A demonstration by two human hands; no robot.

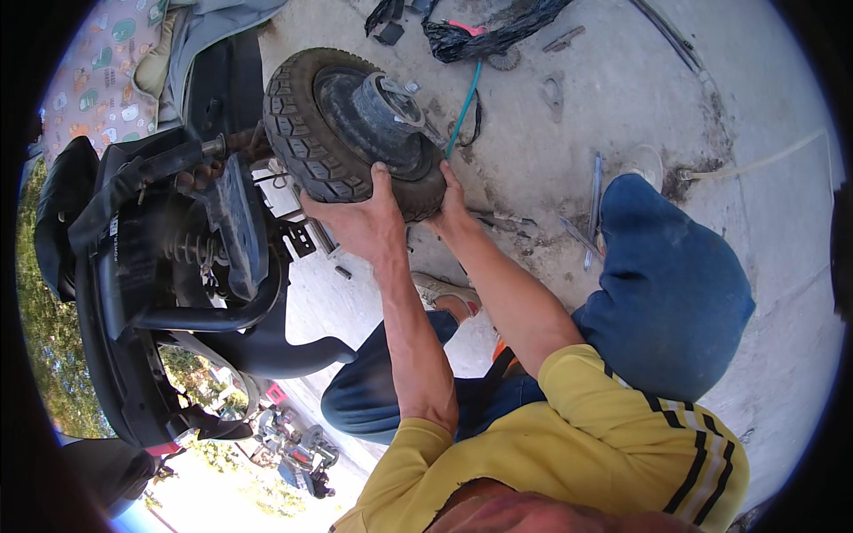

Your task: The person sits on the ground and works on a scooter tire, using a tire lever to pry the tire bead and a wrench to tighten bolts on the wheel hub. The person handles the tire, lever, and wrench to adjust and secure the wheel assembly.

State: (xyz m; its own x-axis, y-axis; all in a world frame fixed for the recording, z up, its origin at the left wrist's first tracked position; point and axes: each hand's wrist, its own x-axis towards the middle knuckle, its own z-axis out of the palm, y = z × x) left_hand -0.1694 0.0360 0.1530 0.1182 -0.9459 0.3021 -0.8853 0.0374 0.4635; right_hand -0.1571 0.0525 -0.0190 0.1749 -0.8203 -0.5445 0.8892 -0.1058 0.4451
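A small wheel with a chunky black tyre (298, 133) is tilted up in front of me, its grey metal hub (351, 111) and axle end facing up and to the right. My left hand (369, 218) grips the tyre's near edge, thumb on the sidewall and fingers spread around the tread. On the near right side, my right hand (451, 197) holds the tyre too, its fingers partly hidden behind the rubber. Close by the wheel's left side is the dark frame (235, 226) of a scooter, with a coil spring (187, 247) showing.
A teal cable or hose (464, 111) runs beyond the wheel toward a black plastic bag (498, 35). Metal rods and tools (593, 209) lie on the concrete floor by my right knee (675, 284). A patterned cloth (107, 67) drapes at the far left.
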